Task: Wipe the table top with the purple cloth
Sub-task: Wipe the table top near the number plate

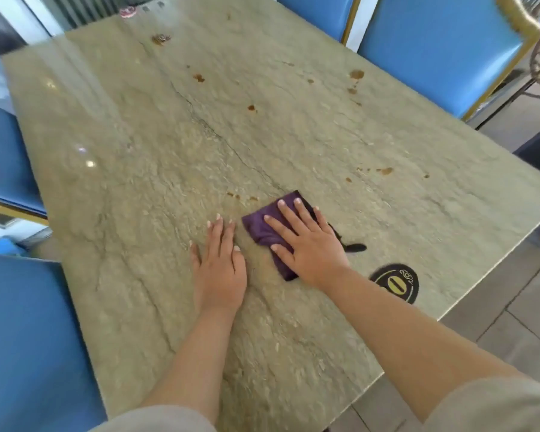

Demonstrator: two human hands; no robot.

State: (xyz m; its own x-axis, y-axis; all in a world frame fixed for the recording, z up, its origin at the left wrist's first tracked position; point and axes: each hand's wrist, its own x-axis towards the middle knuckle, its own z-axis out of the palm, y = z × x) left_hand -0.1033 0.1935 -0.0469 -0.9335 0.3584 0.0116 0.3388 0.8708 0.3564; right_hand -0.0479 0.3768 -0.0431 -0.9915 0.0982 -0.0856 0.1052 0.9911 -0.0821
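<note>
The right hand covers much of the purple cloth, so its near right part is hidden; the dark strip trailing to the right is hard to make out. That hand lies flat, fingers spread, pressing the cloth to the desk without gripping it. The left hand rests palm down just left of the cloth, fingers straight, holding nothing. The cloth sits near the desk's near right area, its long axis running from near to far right. Brown stains dot the far surface. Blue chairs are cut off by the frame.
</note>
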